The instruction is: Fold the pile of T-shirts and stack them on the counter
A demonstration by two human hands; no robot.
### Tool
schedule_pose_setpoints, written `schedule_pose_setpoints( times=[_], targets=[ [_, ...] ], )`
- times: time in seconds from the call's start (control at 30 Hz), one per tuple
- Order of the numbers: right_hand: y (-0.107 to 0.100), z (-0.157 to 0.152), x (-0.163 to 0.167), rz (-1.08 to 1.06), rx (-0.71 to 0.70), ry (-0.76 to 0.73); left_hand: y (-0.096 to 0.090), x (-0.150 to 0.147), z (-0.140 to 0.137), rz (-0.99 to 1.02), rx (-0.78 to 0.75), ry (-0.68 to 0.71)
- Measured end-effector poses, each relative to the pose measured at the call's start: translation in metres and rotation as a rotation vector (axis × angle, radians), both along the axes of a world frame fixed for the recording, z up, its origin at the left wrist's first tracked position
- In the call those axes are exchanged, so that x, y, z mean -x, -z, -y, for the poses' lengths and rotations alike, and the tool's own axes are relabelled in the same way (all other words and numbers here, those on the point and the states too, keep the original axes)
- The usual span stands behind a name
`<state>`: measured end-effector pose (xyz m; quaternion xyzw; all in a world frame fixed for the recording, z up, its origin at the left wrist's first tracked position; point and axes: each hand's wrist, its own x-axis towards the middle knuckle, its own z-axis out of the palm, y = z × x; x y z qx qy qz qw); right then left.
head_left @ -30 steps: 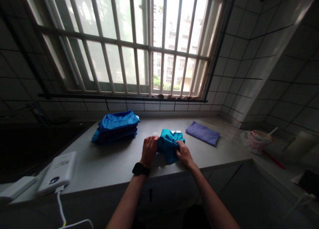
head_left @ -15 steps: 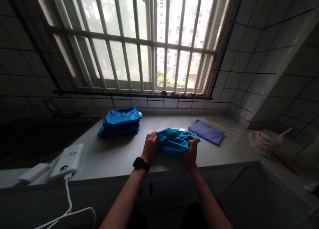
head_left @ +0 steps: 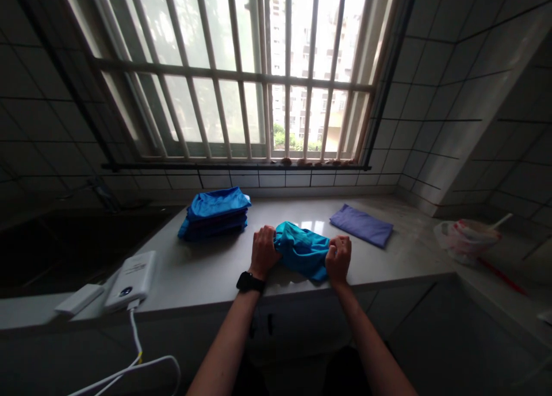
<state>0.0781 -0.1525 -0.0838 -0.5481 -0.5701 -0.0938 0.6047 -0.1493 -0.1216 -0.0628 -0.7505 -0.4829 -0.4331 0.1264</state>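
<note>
A crumpled turquoise cloth (head_left: pixel 304 249) is stretched between my two hands, just over the front part of the counter. My left hand (head_left: pixel 264 251), with a black watch on its wrist, is closed around the cloth's left end. At the other end my right hand (head_left: pixel 338 258) grips a bunched part in its curled fingers. Beyond my right hand lies a flat, folded purple cloth (head_left: pixel 361 226). A stack of folded blue cloths (head_left: pixel 215 213) sits to the left, apart from my left hand.
A white power bank (head_left: pixel 131 280) with a plugged-in cable (head_left: pixel 135 333) and a small white box (head_left: pixel 80 300) lie near the counter's front left edge. The dark sink (head_left: pixel 86 246) is farther left. A plastic-wrapped bowl (head_left: pixel 468 238) stands right, beside a red stick-like thing (head_left: pixel 502 276).
My right hand has shifted its hold to the cloth's right end, its fingers now curled into a fist. The cloth is pulled narrower and slants down to the right. The view has turned slightly.
</note>
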Motion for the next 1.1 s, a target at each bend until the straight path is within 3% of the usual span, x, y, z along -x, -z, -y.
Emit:
schedule_pose_setpoints(
  times=[0.17, 0.33, 0.5, 0.67, 0.8, 0.87, 0.93, 1.03, 1.1],
  targets=[
    [0.001, -0.001, 0.0, 0.003, 0.007, -0.118, -0.003, 0.003, 0.003, -0.125, 0.06, 0.374],
    [0.001, -0.004, -0.001, 0.031, 0.099, -0.133, -0.006, 0.005, 0.003, -0.139, 0.105, 0.426],
    [0.005, -0.01, 0.003, 0.149, 0.243, -0.237, -0.006, -0.002, 0.003, -0.149, 0.15, 0.257],
    [0.012, -0.009, 0.008, 0.307, 0.32, -0.396, -0.003, -0.005, 0.001, -0.218, 0.111, 0.208],
    [0.013, -0.009, 0.006, 0.228, 0.347, -0.533, -0.002, 0.007, -0.004, 0.049, -0.004, -0.154],
    [0.013, -0.011, 0.004, 0.123, 0.345, -0.447, -0.001, 0.014, -0.006, 0.246, -0.076, -0.358],
    [0.012, -0.014, 0.002, 0.011, 0.294, -0.255, -0.001, 0.018, -0.007, 0.373, -0.122, -0.466],
    [0.01, -0.017, 0.0, -0.102, 0.156, 0.008, -0.001, 0.015, -0.007, 0.342, -0.12, -0.406],
    [0.008, -0.016, 0.0, -0.134, 0.063, 0.054, -0.001, 0.008, -0.006, 0.217, -0.056, -0.257]
  ],
)
